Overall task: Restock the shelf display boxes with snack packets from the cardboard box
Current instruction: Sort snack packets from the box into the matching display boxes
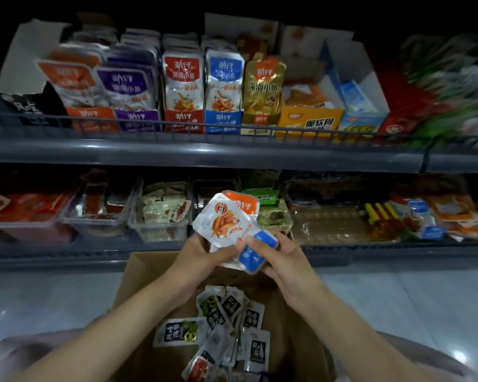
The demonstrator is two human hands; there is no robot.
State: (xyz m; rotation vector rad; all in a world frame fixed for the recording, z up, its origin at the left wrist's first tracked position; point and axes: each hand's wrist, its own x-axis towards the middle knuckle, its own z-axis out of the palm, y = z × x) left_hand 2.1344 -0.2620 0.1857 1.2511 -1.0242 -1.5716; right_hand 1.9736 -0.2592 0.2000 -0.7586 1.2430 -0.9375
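Pinching snack packets [228, 223] between left hand [202, 253] and right hand [283, 261].

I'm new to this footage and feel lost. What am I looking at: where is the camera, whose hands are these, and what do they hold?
No machine here: one camera worn on a person's head looks down at their bare hands. The left hand grips a small bunch of white foil snack packets, the top one orange-labelled. The right hand pinches a blue-labelled packet in that bunch. Below lies an open brown cardboard box holding black-and-white packets. Coloured cardboard display boxes of similar packets stand on the upper shelf.
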